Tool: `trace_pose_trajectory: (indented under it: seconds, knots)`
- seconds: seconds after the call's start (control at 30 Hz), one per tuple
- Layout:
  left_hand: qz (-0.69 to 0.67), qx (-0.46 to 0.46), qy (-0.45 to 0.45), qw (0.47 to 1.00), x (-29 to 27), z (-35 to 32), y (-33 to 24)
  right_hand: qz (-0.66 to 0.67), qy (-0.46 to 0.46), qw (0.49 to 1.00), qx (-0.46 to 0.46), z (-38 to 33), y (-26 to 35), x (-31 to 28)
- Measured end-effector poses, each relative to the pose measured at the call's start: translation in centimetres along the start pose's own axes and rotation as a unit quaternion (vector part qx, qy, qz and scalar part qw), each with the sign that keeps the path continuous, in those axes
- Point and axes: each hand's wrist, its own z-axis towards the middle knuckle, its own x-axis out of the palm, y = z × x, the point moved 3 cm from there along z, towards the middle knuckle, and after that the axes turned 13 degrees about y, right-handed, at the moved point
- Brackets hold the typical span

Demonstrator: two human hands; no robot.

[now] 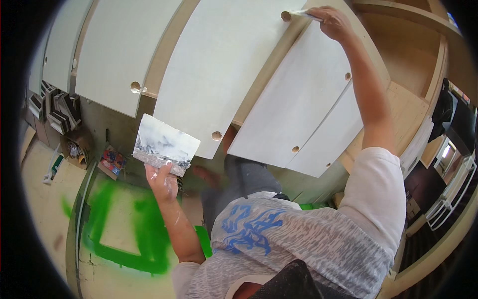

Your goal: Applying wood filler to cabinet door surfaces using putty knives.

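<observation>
My left hand is closed on the lower edge of a rectangular board, its thumb on top. White paste with dark grey smears covers the board's face. Up at the far right, my right hand grips a thin tool with a whitish, narrow blade, which looks like a putty knife. Its tip is beside a round hole near the far end of a long white panel; whether it touches the panel I cannot tell. Another round hole marks the panel's near end.
More white panels with holes lie to the left, and a further one to the right. A wooden cabinet frame stands at the far right. Green paint marks the floor. Boxes and stacked trim pieces sit at left.
</observation>
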Motion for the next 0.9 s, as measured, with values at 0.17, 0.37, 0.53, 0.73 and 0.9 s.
trace_pose_trajectory:
  seconds: [0.17,0.37,0.53,0.73,0.9]
  knots:
    - [-0.018,-0.014,0.013,1.000,0.4,0.8,0.0,0.169,-0.266,0.949,0.024,1.3,-0.2,1.5]
    - [-0.014,-0.003,0.009,1.000,0.8,0.6,-0.5,-0.015,-0.192,0.979,0.069,0.3,2.9,3.9]
    - [-0.018,-0.001,0.014,1.000,0.5,0.4,-0.5,0.024,-0.162,0.984,0.067,1.4,1.8,-0.9]
    - [-0.015,-0.021,0.009,1.000,0.4,0.5,-0.2,-0.037,-0.046,0.998,-0.021,3.8,-0.6,0.2]
    - [-0.033,-0.010,0.016,0.999,0.2,0.7,0.0,-0.010,0.007,0.999,-0.029,-1.4,-0.7,0.5]
